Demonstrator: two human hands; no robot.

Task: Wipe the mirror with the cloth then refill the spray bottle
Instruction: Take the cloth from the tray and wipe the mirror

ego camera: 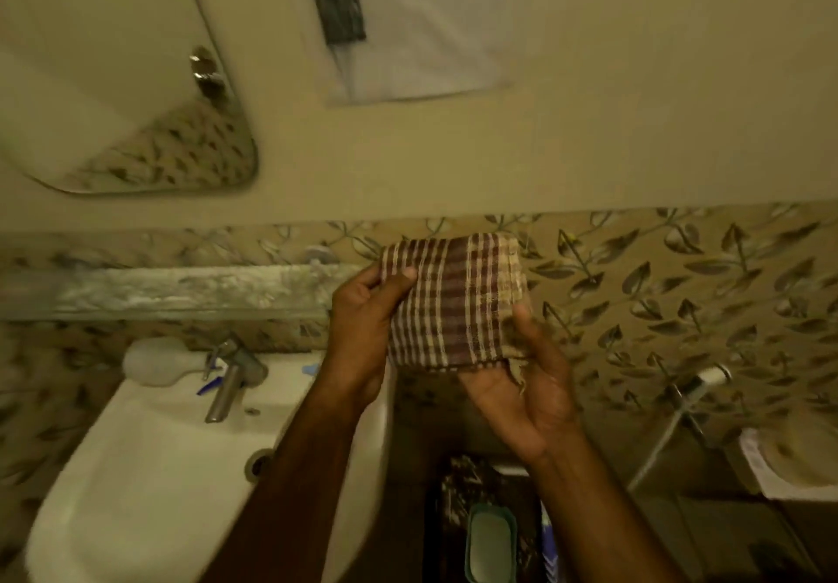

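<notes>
Holding cloth (453,303) upright (folded), both hands.

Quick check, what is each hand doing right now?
Left hand: closed on the left edge of the folded checked cloth.
Right hand: holding the same cloth from below at its lower right corner.

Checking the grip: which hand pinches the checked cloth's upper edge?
The left hand, thumb over the checked cloth's top left edge; the right hand supports its lower right corner.
</notes>
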